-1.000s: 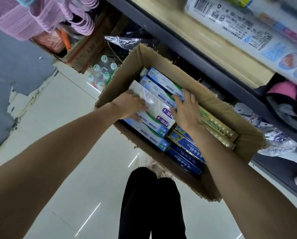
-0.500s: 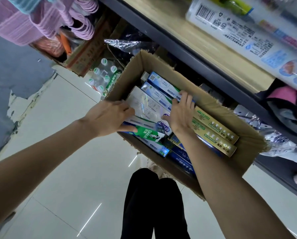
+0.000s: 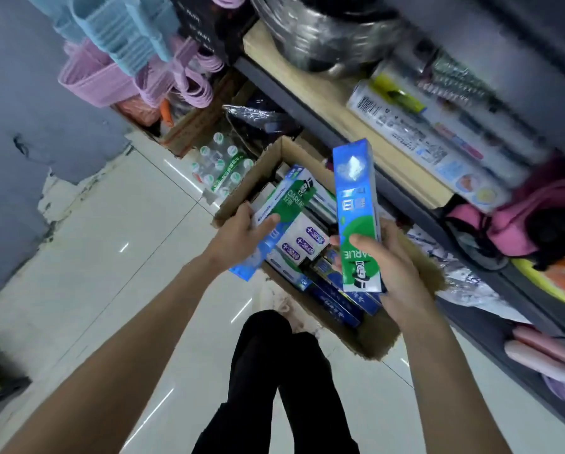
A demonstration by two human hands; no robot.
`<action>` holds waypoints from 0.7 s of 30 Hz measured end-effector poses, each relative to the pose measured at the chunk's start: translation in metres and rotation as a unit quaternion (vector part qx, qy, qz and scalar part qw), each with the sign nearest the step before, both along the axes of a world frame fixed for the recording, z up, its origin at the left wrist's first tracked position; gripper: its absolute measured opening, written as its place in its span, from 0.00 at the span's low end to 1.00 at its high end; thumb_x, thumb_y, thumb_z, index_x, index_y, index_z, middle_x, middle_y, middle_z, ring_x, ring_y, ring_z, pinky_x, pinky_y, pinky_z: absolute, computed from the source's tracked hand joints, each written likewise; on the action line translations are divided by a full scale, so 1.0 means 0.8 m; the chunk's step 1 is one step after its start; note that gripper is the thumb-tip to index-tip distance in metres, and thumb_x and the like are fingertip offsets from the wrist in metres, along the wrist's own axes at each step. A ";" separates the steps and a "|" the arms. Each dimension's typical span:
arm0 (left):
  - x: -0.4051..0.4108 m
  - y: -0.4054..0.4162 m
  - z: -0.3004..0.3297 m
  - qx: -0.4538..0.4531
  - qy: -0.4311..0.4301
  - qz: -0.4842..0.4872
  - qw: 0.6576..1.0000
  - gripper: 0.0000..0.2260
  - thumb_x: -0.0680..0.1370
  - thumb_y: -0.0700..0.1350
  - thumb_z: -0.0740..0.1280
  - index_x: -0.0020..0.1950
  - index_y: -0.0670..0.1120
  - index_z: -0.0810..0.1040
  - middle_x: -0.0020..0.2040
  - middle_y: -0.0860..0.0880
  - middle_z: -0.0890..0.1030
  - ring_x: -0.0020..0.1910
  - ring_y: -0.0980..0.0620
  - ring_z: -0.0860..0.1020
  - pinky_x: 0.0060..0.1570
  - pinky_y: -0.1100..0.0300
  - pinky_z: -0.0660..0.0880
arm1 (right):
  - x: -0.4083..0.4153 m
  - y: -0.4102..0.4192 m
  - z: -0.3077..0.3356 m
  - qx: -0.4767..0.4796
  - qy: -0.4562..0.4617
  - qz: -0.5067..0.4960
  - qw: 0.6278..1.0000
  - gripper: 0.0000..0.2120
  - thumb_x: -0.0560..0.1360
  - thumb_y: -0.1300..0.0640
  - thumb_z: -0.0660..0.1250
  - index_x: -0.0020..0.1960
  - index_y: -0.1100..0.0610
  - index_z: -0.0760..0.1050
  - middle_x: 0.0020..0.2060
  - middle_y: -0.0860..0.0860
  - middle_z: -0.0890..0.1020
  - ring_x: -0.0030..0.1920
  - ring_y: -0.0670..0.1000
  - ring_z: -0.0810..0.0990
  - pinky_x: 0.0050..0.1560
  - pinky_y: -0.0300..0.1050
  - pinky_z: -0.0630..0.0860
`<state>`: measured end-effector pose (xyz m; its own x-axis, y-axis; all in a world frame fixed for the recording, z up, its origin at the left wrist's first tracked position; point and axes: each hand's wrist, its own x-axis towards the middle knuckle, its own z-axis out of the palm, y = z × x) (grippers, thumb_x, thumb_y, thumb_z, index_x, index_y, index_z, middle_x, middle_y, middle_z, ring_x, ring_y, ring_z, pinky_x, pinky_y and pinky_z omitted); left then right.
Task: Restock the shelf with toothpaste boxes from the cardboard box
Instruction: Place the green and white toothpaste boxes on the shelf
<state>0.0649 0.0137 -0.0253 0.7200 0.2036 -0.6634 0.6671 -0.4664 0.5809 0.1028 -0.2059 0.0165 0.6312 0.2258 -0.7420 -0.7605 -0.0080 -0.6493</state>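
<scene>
Two long blue-and-green Darlie toothpaste cartons are up out of the open brown cardboard box (image 3: 307, 152), one per hand. Right hand (image 3: 395, 267) grips the upright carton (image 3: 356, 204) at its lower end, thumb across the front, just in front of the wood-topped dark metal shelf (image 3: 327, 93). Left hand (image 3: 241, 237) holds the tilted carton (image 3: 284, 214) over the box's left edge, fingers wrapped round its middle. More cartons, white w/ purple print & dark blue, lie packed inside. Box sits on the pale tiled floor (image 3: 110, 257).

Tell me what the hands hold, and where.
Right hand grips a toothpaste box by its lower end; left hand grips another toothpaste box near mid-length.
</scene>
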 end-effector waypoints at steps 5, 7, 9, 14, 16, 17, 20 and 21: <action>-0.025 -0.070 0.100 -0.311 0.024 0.261 0.913 0.44 0.62 0.77 0.63 0.68 0.48 0.71 0.61 0.46 0.79 0.56 0.46 0.79 0.60 0.45 0.73 | -0.032 -0.018 0.118 -0.016 -0.030 -0.059 0.998 0.35 0.63 0.32 0.66 0.66 0.47 0.69 0.56 0.52 0.82 0.53 0.53 0.81 0.55 0.55 0.77; -0.030 -0.090 0.148 -0.353 0.017 0.294 0.888 0.50 0.60 0.76 0.65 0.73 0.46 0.66 0.64 0.44 0.77 0.52 0.49 0.81 0.54 0.50 0.77 | -0.044 -0.024 0.161 0.036 -0.003 -0.093 0.995 0.47 0.55 0.29 0.73 0.67 0.51 0.70 0.55 0.55 0.82 0.49 0.54 0.83 0.46 0.50 0.80; -0.034 -0.103 0.195 -0.359 0.003 0.292 0.886 0.52 0.57 0.77 0.67 0.74 0.48 0.65 0.70 0.45 0.72 0.60 0.47 0.78 0.60 0.47 0.74 | -0.052 -0.032 0.203 0.071 -0.014 -0.112 0.991 0.44 0.53 0.31 0.76 0.62 0.52 0.73 0.49 0.54 0.83 0.42 0.52 0.84 0.40 0.48 0.80; -0.044 -0.126 0.298 -0.352 -0.090 0.222 0.905 0.29 0.65 0.66 0.71 0.63 0.56 0.74 0.62 0.51 0.79 0.61 0.50 0.77 0.64 0.47 0.71 | -0.070 -0.047 0.281 -0.074 -0.184 -0.022 0.980 0.10 0.79 0.42 0.56 0.58 0.44 0.67 0.53 0.44 0.78 0.51 0.43 0.78 0.57 0.38 0.74; -0.049 -0.137 0.322 -0.324 -0.131 0.180 0.919 0.22 0.68 0.58 0.74 0.59 0.56 0.73 0.57 0.52 0.81 0.57 0.52 0.79 0.60 0.50 0.74 | -0.081 -0.044 0.300 -0.089 -0.228 0.014 0.969 0.10 0.81 0.53 0.57 0.61 0.46 0.62 0.56 0.46 0.75 0.52 0.42 0.76 0.51 0.28 0.73; -0.051 -0.139 0.330 -0.310 -0.148 0.168 0.924 0.24 0.68 0.55 0.75 0.61 0.53 0.73 0.56 0.52 0.82 0.56 0.52 0.80 0.59 0.51 0.75 | -0.086 -0.042 0.305 -0.086 -0.249 0.023 0.964 0.15 0.80 0.57 0.61 0.63 0.48 0.61 0.58 0.48 0.75 0.53 0.42 0.76 0.50 0.28 0.74; -0.056 -0.140 0.347 -0.308 -0.178 0.153 0.922 0.28 0.67 0.44 0.77 0.65 0.45 0.71 0.57 0.48 0.81 0.54 0.51 0.81 0.54 0.54 0.76 | -0.096 -0.041 0.323 -0.108 -0.280 0.036 0.953 0.30 0.72 0.57 0.73 0.66 0.49 0.60 0.60 0.48 0.74 0.55 0.41 0.75 0.49 0.30 0.74; -0.057 -0.139 0.352 -0.318 -0.182 0.142 0.920 0.26 0.67 0.40 0.76 0.63 0.45 0.73 0.57 0.46 0.82 0.54 0.49 0.81 0.53 0.52 0.77 | -0.096 -0.042 0.328 -0.140 -0.295 0.055 0.943 0.33 0.68 0.56 0.76 0.67 0.50 0.61 0.60 0.47 0.74 0.55 0.42 0.75 0.51 0.33 0.73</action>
